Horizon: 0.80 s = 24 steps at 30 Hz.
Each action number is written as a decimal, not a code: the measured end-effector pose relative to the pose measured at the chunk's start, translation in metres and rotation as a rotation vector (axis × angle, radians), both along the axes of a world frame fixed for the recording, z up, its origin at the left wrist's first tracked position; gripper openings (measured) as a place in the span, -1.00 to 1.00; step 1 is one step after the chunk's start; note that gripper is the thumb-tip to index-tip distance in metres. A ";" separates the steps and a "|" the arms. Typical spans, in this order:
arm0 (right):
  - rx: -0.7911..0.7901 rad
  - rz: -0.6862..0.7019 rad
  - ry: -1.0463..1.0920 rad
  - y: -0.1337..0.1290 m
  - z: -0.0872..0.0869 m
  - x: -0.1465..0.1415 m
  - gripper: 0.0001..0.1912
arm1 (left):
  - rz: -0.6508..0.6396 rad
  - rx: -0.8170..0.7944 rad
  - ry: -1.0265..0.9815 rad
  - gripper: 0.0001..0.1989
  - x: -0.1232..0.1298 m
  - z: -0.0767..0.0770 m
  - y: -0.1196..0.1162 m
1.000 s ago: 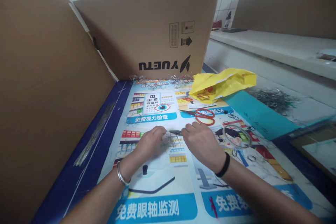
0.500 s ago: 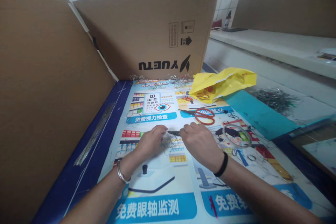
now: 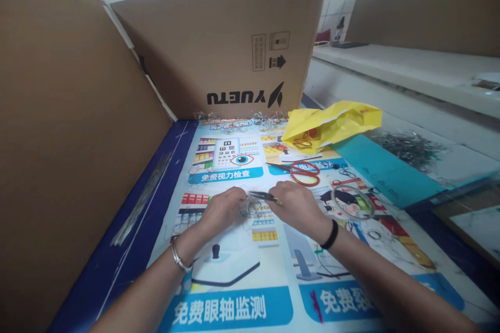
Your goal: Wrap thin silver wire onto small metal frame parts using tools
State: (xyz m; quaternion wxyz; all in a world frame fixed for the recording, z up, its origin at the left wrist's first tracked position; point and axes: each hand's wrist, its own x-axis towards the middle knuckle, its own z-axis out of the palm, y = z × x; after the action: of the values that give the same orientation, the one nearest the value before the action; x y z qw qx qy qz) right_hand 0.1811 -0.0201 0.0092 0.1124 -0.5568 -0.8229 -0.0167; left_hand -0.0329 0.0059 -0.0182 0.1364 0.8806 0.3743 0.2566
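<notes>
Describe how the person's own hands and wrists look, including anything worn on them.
The left hand is bare, with a shiny silver bracelet, rounded and narrow, at its wrist. The right hand is also bare, with a plain black band around its wrist. No gloves or sleeves show, and no markings can be made out on the band.

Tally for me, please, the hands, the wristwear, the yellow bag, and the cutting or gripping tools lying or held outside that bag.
Hands: 2 (left hand, right hand)
Wristwear: 2 (silver bracelet, black band)
Tools: 2 (pliers, scissors)
Yellow bag: 1
Total: 7
</notes>
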 end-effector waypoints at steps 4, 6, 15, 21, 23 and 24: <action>-0.049 -0.058 0.056 0.011 -0.008 0.007 -0.72 | -0.020 0.005 0.009 -0.75 -0.002 -0.002 0.002; -0.055 -0.041 0.061 0.014 -0.012 0.009 -0.69 | -0.030 0.003 0.024 -0.75 -0.002 -0.002 0.003; 0.019 0.173 0.425 0.015 -0.017 0.010 -0.62 | -0.040 0.008 0.034 -0.73 0.000 0.006 -0.001; -0.250 0.272 0.717 0.008 -0.013 -0.008 -0.46 | -0.093 -0.011 0.063 -0.81 0.007 0.008 -0.008; -0.352 0.267 0.804 0.007 -0.013 -0.010 -0.52 | -0.091 -0.013 0.076 -0.86 0.008 0.008 -0.008; -0.397 0.263 0.849 0.007 -0.013 -0.009 -0.58 | -0.088 -0.021 0.079 -0.87 0.009 0.008 -0.009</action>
State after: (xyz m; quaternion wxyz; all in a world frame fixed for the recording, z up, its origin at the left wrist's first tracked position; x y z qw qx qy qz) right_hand 0.1717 -0.0134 -0.0039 0.3310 -0.4163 -0.7551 0.3834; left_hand -0.0242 -0.0026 -0.0100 0.1421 0.9041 0.3432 0.2114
